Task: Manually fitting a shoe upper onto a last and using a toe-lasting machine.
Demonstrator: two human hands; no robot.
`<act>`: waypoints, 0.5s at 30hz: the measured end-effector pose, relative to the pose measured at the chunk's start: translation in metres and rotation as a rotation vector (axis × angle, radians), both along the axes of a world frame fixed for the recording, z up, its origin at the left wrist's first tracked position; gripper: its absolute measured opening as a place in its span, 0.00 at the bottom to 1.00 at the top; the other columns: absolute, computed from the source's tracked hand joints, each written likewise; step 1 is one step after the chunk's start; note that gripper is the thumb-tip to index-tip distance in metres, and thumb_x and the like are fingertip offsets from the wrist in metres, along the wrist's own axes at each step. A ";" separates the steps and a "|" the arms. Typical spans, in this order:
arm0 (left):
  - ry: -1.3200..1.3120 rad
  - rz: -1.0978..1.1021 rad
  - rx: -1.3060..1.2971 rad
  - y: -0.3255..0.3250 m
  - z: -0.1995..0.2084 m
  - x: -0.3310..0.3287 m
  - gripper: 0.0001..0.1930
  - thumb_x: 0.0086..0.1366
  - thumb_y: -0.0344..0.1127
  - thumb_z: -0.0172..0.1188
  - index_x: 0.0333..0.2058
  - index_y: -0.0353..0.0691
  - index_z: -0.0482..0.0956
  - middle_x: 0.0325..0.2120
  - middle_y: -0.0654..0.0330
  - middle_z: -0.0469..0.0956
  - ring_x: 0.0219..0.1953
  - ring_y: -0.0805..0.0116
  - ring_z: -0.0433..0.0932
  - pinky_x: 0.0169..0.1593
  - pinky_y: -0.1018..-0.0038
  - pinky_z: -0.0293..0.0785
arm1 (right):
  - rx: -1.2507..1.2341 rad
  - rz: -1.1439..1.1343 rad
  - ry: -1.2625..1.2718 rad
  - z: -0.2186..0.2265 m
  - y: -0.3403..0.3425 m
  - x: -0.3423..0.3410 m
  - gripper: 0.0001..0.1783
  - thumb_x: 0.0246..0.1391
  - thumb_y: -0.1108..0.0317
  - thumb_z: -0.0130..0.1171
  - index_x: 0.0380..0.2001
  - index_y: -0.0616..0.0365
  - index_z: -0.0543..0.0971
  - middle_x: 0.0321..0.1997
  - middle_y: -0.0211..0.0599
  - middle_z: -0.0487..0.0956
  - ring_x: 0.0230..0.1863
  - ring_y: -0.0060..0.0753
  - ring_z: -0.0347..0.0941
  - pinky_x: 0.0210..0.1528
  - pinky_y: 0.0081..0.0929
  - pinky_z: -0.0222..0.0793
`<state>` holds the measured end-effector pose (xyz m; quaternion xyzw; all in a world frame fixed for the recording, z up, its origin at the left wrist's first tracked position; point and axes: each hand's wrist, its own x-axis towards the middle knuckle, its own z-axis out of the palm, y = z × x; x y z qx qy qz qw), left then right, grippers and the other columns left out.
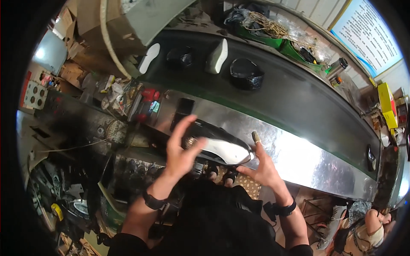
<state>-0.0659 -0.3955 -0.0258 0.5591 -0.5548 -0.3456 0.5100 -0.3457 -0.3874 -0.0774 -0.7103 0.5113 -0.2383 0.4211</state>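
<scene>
A black shoe (207,130) lies sole-up between my hands in front of the metal ledge. Its white sole (228,151) faces me, toe to the right, and a round ribbed part (191,142) shows at the heel end. Over the heel end hovers my left hand (179,151), fingers apart and slightly blurred. My right hand (265,166) spreads its thumb and fingers around the toe, a brownish cover (256,137) on one fingertip. Whether the right hand touches the toe, I cannot tell. What supports the shoe underneath is hidden.
Beyond the metal ledge (273,147) runs a dark belt (294,94). On it are a white sole piece (149,58), a pale shoe form (218,56) and black uppers (247,73). Green bins (299,55) stand behind. A person (363,226) sits at lower right.
</scene>
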 end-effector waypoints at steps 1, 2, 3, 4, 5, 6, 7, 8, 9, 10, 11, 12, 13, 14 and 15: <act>-0.111 -0.152 -0.142 -0.004 -0.007 -0.010 0.35 0.51 0.23 0.73 0.60 0.35 0.74 0.60 0.49 0.74 0.65 0.53 0.71 0.69 0.64 0.64 | -0.124 -0.025 -0.045 0.004 0.001 0.009 0.60 0.48 0.66 0.79 0.74 0.68 0.49 0.68 0.58 0.72 0.68 0.52 0.70 0.68 0.43 0.66; -0.194 -0.256 -0.166 -0.003 0.002 -0.029 0.42 0.44 0.21 0.74 0.63 0.33 0.71 0.63 0.48 0.71 0.68 0.51 0.68 0.71 0.62 0.60 | -0.240 -0.056 -0.084 0.012 0.003 0.019 0.61 0.47 0.66 0.79 0.74 0.68 0.49 0.69 0.58 0.70 0.69 0.52 0.69 0.69 0.43 0.65; -0.237 -0.337 -0.224 -0.001 -0.009 -0.041 0.49 0.39 0.22 0.76 0.65 0.33 0.68 0.65 0.46 0.68 0.69 0.49 0.66 0.71 0.62 0.59 | -0.128 -0.049 -0.147 0.026 0.005 0.023 0.61 0.46 0.67 0.79 0.75 0.67 0.50 0.72 0.55 0.68 0.71 0.48 0.68 0.70 0.39 0.65; -0.256 -0.434 -0.145 0.005 -0.007 -0.054 0.53 0.38 0.24 0.79 0.67 0.32 0.64 0.65 0.45 0.68 0.70 0.46 0.64 0.72 0.58 0.58 | -0.114 -0.064 -0.138 0.019 0.011 0.016 0.61 0.46 0.67 0.79 0.75 0.67 0.50 0.72 0.55 0.68 0.71 0.48 0.68 0.70 0.39 0.65; -0.114 -0.488 -0.181 0.010 -0.014 -0.065 0.54 0.38 0.26 0.80 0.68 0.32 0.63 0.64 0.45 0.68 0.69 0.45 0.64 0.72 0.57 0.57 | -0.168 -0.091 -0.138 0.007 0.021 0.007 0.54 0.45 0.71 0.77 0.71 0.67 0.56 0.69 0.57 0.71 0.67 0.54 0.71 0.67 0.39 0.67; 0.030 -0.536 -0.212 0.013 -0.022 -0.073 0.56 0.39 0.28 0.82 0.69 0.31 0.62 0.64 0.45 0.68 0.69 0.43 0.63 0.72 0.56 0.56 | -0.222 -0.116 -0.137 -0.003 0.031 0.000 0.48 0.44 0.74 0.75 0.68 0.68 0.62 0.67 0.58 0.73 0.63 0.59 0.74 0.64 0.38 0.70; 0.074 -0.631 -0.148 0.014 -0.025 -0.070 0.49 0.52 0.43 0.79 0.68 0.30 0.63 0.64 0.45 0.68 0.68 0.43 0.63 0.71 0.55 0.56 | -0.243 -0.131 -0.247 0.001 0.039 -0.003 0.49 0.43 0.77 0.72 0.69 0.70 0.61 0.67 0.58 0.73 0.65 0.55 0.74 0.65 0.37 0.69; 0.081 -0.643 -0.128 0.011 -0.029 -0.069 0.49 0.52 0.43 0.79 0.68 0.30 0.63 0.64 0.45 0.68 0.68 0.43 0.63 0.71 0.55 0.56 | -0.224 -0.146 -0.244 0.005 0.047 -0.004 0.49 0.43 0.77 0.72 0.69 0.70 0.61 0.67 0.58 0.73 0.65 0.55 0.74 0.65 0.37 0.69; 0.072 -0.708 -0.075 0.002 -0.034 -0.068 0.42 0.59 0.46 0.72 0.66 0.31 0.66 0.63 0.46 0.68 0.67 0.45 0.63 0.71 0.54 0.54 | -0.282 -0.178 -0.252 0.009 0.055 -0.005 0.50 0.42 0.78 0.72 0.69 0.71 0.60 0.66 0.59 0.74 0.66 0.55 0.74 0.65 0.38 0.69; 0.062 -0.768 -0.026 -0.006 -0.035 -0.068 0.36 0.65 0.49 0.65 0.64 0.31 0.69 0.63 0.46 0.69 0.67 0.47 0.64 0.72 0.53 0.53 | -0.344 -0.205 -0.260 0.012 0.061 -0.005 0.50 0.42 0.79 0.72 0.69 0.72 0.60 0.66 0.59 0.74 0.66 0.54 0.73 0.66 0.39 0.69; 0.229 -0.766 -0.036 -0.013 -0.041 -0.082 0.27 0.74 0.51 0.50 0.57 0.32 0.76 0.55 0.48 0.77 0.64 0.51 0.70 0.71 0.54 0.54 | -0.531 -0.214 -0.297 -0.001 0.064 -0.003 0.51 0.41 0.80 0.73 0.69 0.72 0.59 0.64 0.59 0.75 0.64 0.54 0.75 0.65 0.41 0.70; 0.183 -0.706 -0.160 -0.018 -0.043 -0.092 0.23 0.78 0.44 0.41 0.50 0.33 0.81 0.46 0.51 0.83 0.57 0.54 0.77 0.69 0.55 0.57 | -0.520 -0.223 -0.292 -0.007 0.069 -0.003 0.51 0.41 0.80 0.73 0.69 0.72 0.59 0.64 0.59 0.75 0.64 0.54 0.75 0.65 0.41 0.70; 0.267 -0.671 -0.108 -0.017 -0.045 -0.103 0.23 0.79 0.44 0.40 0.46 0.34 0.82 0.43 0.52 0.84 0.53 0.56 0.79 0.68 0.55 0.59 | -0.562 -0.241 -0.310 -0.009 0.068 -0.001 0.51 0.41 0.81 0.73 0.70 0.72 0.59 0.64 0.60 0.75 0.63 0.54 0.76 0.65 0.42 0.71; 0.348 -0.632 -0.057 -0.017 -0.045 -0.110 0.24 0.80 0.43 0.39 0.42 0.34 0.84 0.39 0.53 0.85 0.48 0.57 0.82 0.66 0.55 0.61 | -0.606 -0.258 -0.328 -0.012 0.068 -0.002 0.52 0.41 0.81 0.73 0.70 0.72 0.59 0.64 0.61 0.75 0.62 0.54 0.77 0.65 0.42 0.71; 0.349 -0.635 -0.051 -0.018 -0.044 -0.114 0.24 0.80 0.43 0.39 0.42 0.34 0.84 0.39 0.53 0.85 0.48 0.57 0.82 0.66 0.55 0.61 | -0.588 -0.248 -0.250 -0.016 0.071 -0.007 0.56 0.51 0.67 0.73 0.75 0.69 0.50 0.67 0.64 0.72 0.60 0.55 0.78 0.59 0.38 0.75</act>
